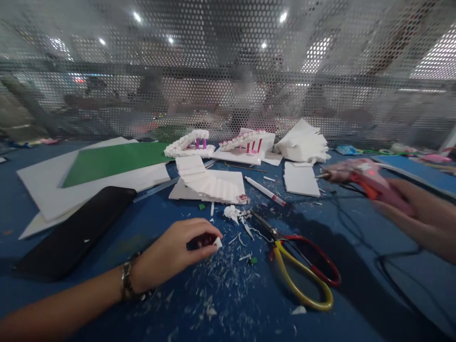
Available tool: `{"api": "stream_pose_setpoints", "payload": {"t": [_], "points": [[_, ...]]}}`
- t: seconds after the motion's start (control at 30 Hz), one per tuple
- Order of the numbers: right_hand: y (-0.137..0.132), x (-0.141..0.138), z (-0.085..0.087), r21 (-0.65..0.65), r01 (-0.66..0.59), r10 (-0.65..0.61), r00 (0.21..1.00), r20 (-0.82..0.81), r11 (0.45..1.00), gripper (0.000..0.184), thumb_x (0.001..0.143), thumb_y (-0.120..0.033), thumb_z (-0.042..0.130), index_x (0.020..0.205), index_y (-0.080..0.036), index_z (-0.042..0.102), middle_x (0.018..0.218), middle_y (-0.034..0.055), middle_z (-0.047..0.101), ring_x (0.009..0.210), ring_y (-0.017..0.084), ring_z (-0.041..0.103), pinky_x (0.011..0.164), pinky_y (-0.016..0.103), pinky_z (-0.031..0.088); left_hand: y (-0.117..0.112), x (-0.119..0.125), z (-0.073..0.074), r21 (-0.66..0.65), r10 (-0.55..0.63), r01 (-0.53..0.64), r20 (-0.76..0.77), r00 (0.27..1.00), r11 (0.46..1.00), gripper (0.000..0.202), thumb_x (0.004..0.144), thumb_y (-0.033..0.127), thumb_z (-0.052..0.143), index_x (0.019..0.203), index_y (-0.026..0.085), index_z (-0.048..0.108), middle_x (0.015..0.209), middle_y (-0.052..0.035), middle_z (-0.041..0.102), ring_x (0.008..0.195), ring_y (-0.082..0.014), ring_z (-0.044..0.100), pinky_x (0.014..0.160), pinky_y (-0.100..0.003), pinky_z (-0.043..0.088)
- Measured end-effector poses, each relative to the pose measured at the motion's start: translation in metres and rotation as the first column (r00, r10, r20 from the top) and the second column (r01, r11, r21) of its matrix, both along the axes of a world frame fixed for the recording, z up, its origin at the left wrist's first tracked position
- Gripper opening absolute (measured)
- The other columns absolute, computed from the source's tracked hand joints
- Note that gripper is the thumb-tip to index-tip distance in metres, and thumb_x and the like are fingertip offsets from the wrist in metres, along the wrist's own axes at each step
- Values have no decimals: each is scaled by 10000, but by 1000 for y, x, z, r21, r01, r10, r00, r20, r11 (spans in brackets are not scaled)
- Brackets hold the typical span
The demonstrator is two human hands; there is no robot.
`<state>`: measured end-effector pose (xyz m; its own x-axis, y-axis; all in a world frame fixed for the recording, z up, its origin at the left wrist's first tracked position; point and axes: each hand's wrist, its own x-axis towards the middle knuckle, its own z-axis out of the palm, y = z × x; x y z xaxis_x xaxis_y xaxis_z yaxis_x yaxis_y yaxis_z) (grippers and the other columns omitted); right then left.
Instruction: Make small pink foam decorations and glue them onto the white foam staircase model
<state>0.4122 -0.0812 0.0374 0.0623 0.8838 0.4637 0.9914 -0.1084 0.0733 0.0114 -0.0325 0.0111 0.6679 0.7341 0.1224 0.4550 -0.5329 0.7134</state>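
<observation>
My left hand (pixel 174 251) rests on the blue table (pixel 221 304) with its fingers pinched on a small white foam piece (pixel 217 243). My right hand (pixel 416 209), blurred by motion, is closed round a pink glue gun (pixel 356 175) held above the table at the right, its nozzle pointing left. A white foam staircase model (pixel 210 183) on a white base lies just beyond my left hand. Scissors (pixel 302 266) with yellow and red handles lie open between my two hands. Foam scraps (pixel 235 213) are scattered around.
A black phone (pixel 74 230) lies at the left beside white boards and a green sheet (pixel 110 161). Two more stair models (pixel 188 145), (pixel 245 142), a stack of white foam sheets (pixel 302 142), a marker pen (pixel 265 191) and the gun's black cord (pixel 388 266) are present. A perforated screen stands behind.
</observation>
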Motion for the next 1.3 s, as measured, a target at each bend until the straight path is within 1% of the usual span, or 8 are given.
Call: {"api": "stream_pose_setpoints", "payload": {"t": [0.07,0.1,0.13,0.23,0.43,0.57,0.83,1.3], "points": [[16,-50,14,-95,-119,113,991,-71,988,422,729,-619,302,762,-223,445,621,50,565,494,164,505,456,280,390,-3,-5,1,27,-24,24,13,1000,999,109,769,262,512,838,218,584,777,0,596,659,-112,541,614,-205,417],[24,-71,18,-46,-165,164,986,-41,985,457,717,-636,291,764,-208,443,656,75,573,526,184,519,469,296,396,-4,-8,1,37,-23,22,18,1000,999,108,770,256,513,845,224,583,788,0,599,675,-114,544,627,-205,415],[31,-88,20,-10,-190,191,982,9,982,469,732,-612,307,844,-182,458,770,114,592,633,216,551,532,314,415,-6,-11,1,44,-12,11,23,1000,999,106,772,246,513,850,228,583,804,0,599,691,-114,546,641,-204,414],[51,-114,16,-15,-221,222,973,69,975,467,768,-533,356,991,-136,462,919,147,587,786,258,563,595,324,422,-7,-18,-2,64,68,-70,33,997,996,92,770,222,517,829,231,586,831,0,601,765,-120,546,688,-203,404],[70,-123,3,-92,-315,324,941,101,945,459,813,-478,340,1074,-120,459,1067,149,548,888,254,549,646,317,436,-4,-18,-5,20,135,-137,62,989,990,100,758,229,519,809,232,604,855,-11,598,799,-135,544,688,-218,419],[75,-126,0,-100,-332,343,932,118,938,431,823,-445,354,1083,-117,456,1031,139,563,885,250,551,629,317,446,-5,-16,-3,-35,161,-159,55,985,987,88,740,252,534,781,229,608,825,-14,605,779,-146,553,652,-214,434],[77,-125,-7,-62,-331,337,929,155,942,354,815,-423,378,1052,-174,464,934,88,588,772,229,576,529,303,437,-4,-18,-3,-99,134,-127,64,989,987,106,748,262,520,776,219,613,788,-19,596,715,-142,556,595,-196,427],[75,-129,-7,-44,-334,337,929,152,942,292,835,-341,347,1033,-168,473,885,89,591,746,228,572,486,293,403,-3,-18,-6,-92,125,-117,88,988,989,99,759,223,518,805,253,600,818,2,566,748,-117,541,620,-183,416]]}}
